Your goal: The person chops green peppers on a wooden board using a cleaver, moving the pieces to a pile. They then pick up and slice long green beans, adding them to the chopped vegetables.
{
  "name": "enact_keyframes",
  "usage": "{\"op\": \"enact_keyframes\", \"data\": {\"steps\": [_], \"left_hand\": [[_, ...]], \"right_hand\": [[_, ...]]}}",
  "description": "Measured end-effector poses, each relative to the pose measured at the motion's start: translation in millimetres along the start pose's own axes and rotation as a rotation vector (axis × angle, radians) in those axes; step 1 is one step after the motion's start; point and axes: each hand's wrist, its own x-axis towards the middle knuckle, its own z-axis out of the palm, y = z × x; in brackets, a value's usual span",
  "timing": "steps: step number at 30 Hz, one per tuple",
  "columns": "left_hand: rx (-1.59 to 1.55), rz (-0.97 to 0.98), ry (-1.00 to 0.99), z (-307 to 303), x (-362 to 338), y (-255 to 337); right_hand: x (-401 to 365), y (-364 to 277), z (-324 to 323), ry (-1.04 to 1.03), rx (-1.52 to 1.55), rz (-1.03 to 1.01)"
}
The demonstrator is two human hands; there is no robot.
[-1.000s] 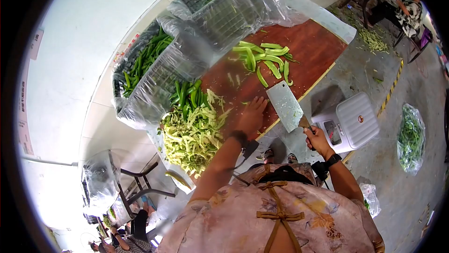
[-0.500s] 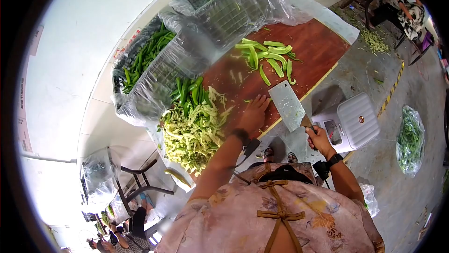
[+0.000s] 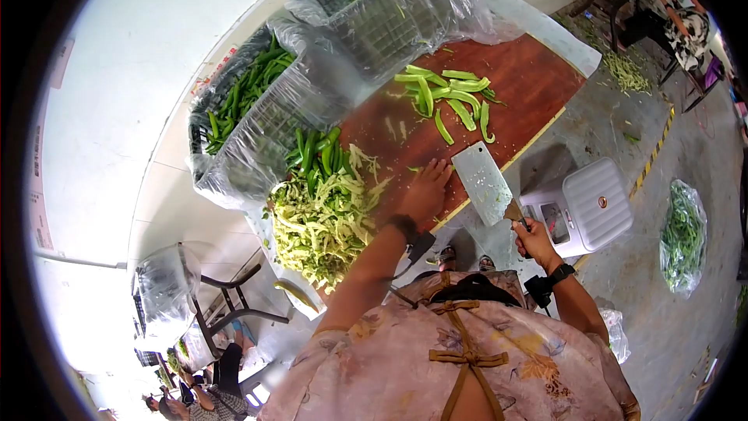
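Note:
My left hand lies on the reddish-brown board, fingers stretched out, with a small green scrap beside the fingertips; whether anything is beneath them is hidden. My right hand is wrapped round the handle of a cleaver. Its broad blade, dotted with bits, rests over the board's front edge just right of my left hand. Split green pepper pieces lie beyond the blade. Left of my left hand, whole green peppers adjoin a heap of pale pepper cores.
Plastic-lined crates stand along the board's far side, one with green peppers. A white lidded bin stands right of my right hand. A bag of greens lies on the floor. Other people sit at upper right and lower left.
The cleaver and my right hand have shifted slightly to the right and down. My left hand stays nearly where it was on the board.

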Motion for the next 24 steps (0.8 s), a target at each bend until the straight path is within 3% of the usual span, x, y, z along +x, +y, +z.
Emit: {"op": "enact_keyframes", "data": {"steps": [24], "left_hand": [[-0.042,0.009,0.044,-2,-4,0]], "right_hand": [[-1,-10,17,-0.01,0.076,0.101]]}}
